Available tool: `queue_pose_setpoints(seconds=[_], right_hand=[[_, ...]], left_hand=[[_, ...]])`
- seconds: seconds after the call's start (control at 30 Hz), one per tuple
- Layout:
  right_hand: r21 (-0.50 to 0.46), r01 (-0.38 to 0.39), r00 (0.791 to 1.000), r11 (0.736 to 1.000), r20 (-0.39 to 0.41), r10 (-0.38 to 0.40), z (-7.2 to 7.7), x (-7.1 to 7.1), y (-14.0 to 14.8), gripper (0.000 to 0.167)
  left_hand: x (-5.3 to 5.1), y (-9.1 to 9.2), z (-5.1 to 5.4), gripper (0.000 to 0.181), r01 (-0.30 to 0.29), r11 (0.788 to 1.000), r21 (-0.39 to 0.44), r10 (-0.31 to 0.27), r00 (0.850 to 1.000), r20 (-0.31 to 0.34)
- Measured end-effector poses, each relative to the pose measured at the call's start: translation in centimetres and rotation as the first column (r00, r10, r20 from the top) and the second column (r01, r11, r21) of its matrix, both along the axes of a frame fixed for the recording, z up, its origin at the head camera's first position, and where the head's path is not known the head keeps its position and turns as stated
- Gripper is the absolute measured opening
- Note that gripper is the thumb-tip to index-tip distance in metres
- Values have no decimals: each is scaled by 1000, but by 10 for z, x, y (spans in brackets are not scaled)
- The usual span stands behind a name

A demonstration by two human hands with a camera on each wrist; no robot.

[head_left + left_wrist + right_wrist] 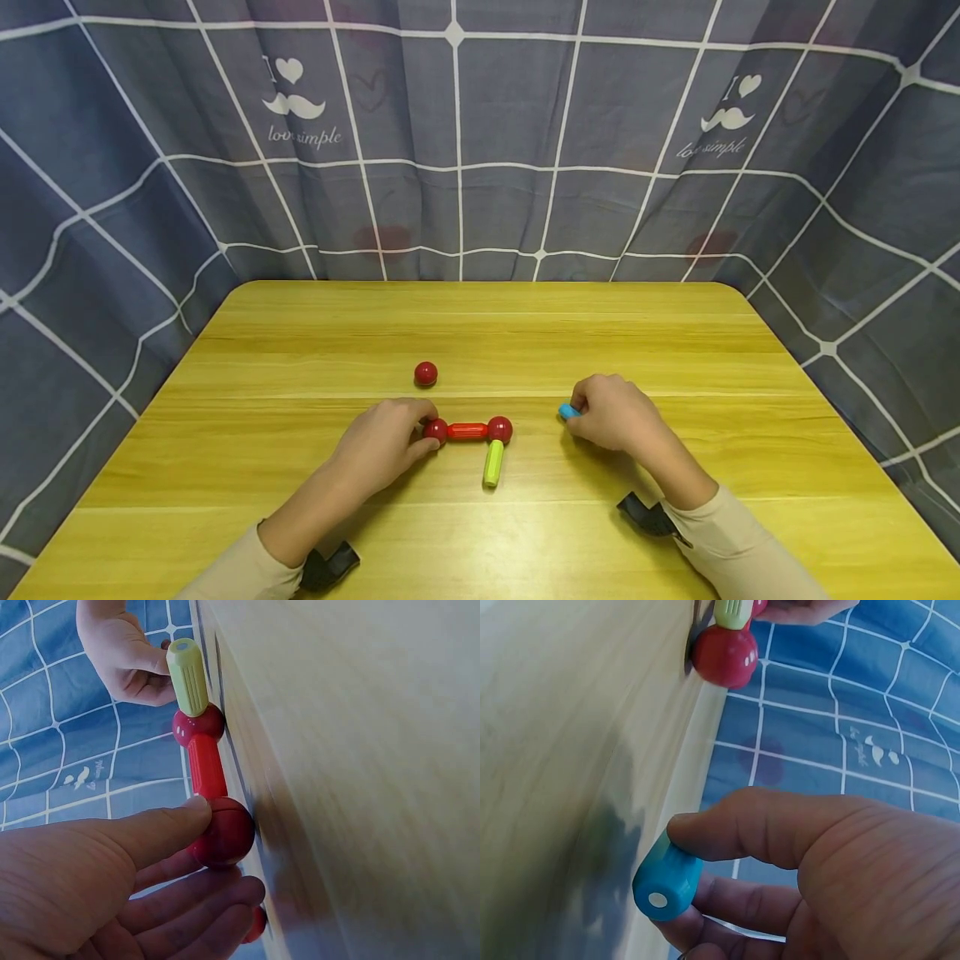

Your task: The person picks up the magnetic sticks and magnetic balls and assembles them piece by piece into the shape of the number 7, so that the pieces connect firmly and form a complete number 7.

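Note:
My left hand (pixel 386 442) pinches a red ball (pixel 226 834) between thumb and fingers. From that ball a red ribbed rod (pixel 468 431) runs to a second red ball (pixel 499 429), and a yellow-green rod (pixel 492 464) sticks out of the second ball toward the near edge. This joined piece lies on the table. To the right of it, my right hand (pixel 617 414) holds a short blue rod (pixel 667 879) between thumb and fingers; a white dot shows on the rod's end. The blue rod is apart from the joined piece.
A loose red ball (pixel 426 373) lies on the wooden table (pixel 480 333), behind the joined piece. A dark checked curtain (pixel 495 125) hangs behind the table and along both sides. Dark straps (pixel 328 568) sit at the wrists.

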State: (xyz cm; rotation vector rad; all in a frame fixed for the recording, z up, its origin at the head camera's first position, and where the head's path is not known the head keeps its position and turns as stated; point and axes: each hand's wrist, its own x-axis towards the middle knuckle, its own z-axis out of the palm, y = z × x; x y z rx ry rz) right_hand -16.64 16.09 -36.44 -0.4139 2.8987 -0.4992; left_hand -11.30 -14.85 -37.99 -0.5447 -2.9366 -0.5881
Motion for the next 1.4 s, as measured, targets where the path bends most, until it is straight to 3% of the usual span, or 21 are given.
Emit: queue_pose_setpoints(seconds=[0.27,0.8,1.4], right_hand=[[2,-63,998,998,-18,63,3,8,-8,17],[-14,-112,993,994,39,113,2,22,-23,17],[-33,-222,974,974,28,223,-2,36,-35,25]], left_hand=[[-1,1,-1,19,-5,1000,-9,5,1000,5],[-1,0,-2,20,-6,1000,-14,6,1000,-1],[0,0,-2,22,1,1000,-11,-1,1000,-7]])
